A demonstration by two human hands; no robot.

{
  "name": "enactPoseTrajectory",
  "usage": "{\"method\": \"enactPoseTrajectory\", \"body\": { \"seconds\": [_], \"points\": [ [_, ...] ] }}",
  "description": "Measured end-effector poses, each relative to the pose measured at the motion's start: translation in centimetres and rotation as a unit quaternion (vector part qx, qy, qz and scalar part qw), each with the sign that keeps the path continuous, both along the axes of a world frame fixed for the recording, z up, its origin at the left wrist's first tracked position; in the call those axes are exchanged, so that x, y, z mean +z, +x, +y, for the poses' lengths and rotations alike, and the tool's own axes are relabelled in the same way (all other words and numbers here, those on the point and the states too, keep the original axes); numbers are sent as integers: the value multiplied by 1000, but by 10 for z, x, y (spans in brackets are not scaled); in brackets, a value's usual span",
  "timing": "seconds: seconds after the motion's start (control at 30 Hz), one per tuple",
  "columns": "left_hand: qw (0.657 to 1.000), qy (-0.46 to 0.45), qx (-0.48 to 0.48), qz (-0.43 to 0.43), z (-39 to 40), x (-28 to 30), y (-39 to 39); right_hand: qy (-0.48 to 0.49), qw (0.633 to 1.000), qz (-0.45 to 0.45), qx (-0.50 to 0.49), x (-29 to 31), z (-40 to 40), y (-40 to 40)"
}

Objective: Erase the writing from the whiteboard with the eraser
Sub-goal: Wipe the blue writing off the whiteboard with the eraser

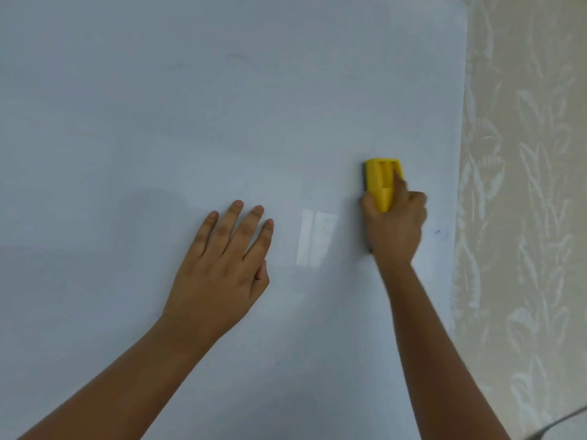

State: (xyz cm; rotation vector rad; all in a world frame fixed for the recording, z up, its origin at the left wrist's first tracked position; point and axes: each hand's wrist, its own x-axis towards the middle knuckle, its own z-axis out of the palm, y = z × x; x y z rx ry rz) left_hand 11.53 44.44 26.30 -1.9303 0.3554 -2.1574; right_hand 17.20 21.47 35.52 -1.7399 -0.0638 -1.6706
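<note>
A white whiteboard (222,106) fills most of the view. My right hand (395,227) grips a yellow eraser (382,182) and presses it flat against the board near its right edge. A small blue ink mark (440,232) shows just right of that hand. Fainter blue traces (236,56) sit near the top of the board. My left hand (222,265) lies flat on the board, fingers spread, to the left of the eraser and holding nothing.
Beige wallpaper with a leaf pattern (524,185) runs down the right side, past the board's right edge (460,154). A dark cable (562,422) crosses the bottom right corner. A bright window reflection (314,238) lies between my hands.
</note>
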Motion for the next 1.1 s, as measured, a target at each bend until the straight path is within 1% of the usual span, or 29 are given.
{"method": "enactPoseTrajectory", "body": {
  "seconds": [0.07, 0.1, 0.13, 0.17, 0.23, 0.27, 0.3, 0.33, 0.37, 0.43, 0.53, 0.6, 0.63, 0.7, 0.77, 0.83, 0.9, 1.0, 1.1],
  "points": [
    [1000, -2, -3, -5, 1, 1, 0, -84, 996, -27, -3, -32, 15, -4],
    [1000, -4, -2, -6, 1, 1, 0, -111, 993, -30, -13, -47, 10, -5],
    [1000, -3, -2, -5, 0, 0, 0, -117, 992, -26, -26, -58, -2, -3],
    [1000, -2, 0, -2, -1, 0, 0, -96, 995, -11, -37, -60, -19, -1],
    [1000, -2, 7, 2, -2, -1, 0, 20, 999, 40, -28, -45, -53, 7],
    [1000, -2, 11, 4, -2, -1, 0, 83, 995, 58, -14, -31, -64, 9],
    [1000, -2, 15, 4, -2, -1, 1, 126, 990, 66, -4, -17, -70, 11],
    [1000, -2, 18, 4, -1, -2, 1, 135, 989, 67, -3, -6, -66, 11],
    [1000, -3, 19, 3, -1, -2, 2, 116, 991, 62, -8, 0, -57, 10],
    [1000, -5, 17, 3, -2, -3, 3, 31, 999, 27, -8, -5, -25, 3],
    [1000, -5, 10, 2, -2, -2, 2, -128, 991, -41, -19, -50, 15, -9],
    [1000, -6, 9, 4, -2, -1, 0, -181, 982, -47, -31, -70, 8, -11],
    [1000, -6, 8, 8, -2, -1, 0, -180, 982, -40, -41, -70, -5, -9],
    [1000, -6, 10, 14, -2, -2, 0, -111, 992, 3, -54, -54, -38, 2],
    [1000, -7, 14, 19, -2, -3, 0, 7, 998, 56, -32, -34, -73, 15],
    [1000, -10, 14, 21, -2, -3, -1, 119, 989, 92, -3, -30, -100, 22],
    [1000, -11, 11, 23, -2, -3, -2, 202, 972, 119, 9, -43, -117, 27],
    [999, -15, 4, 35, -3, -4, -4, 280, 949, 145, 11, -59, -120, 33],
    [999, -14, 0, 44, -2, -3, -6, 318, 936, 146, 28, -37, -108, 28]
  ]
}}
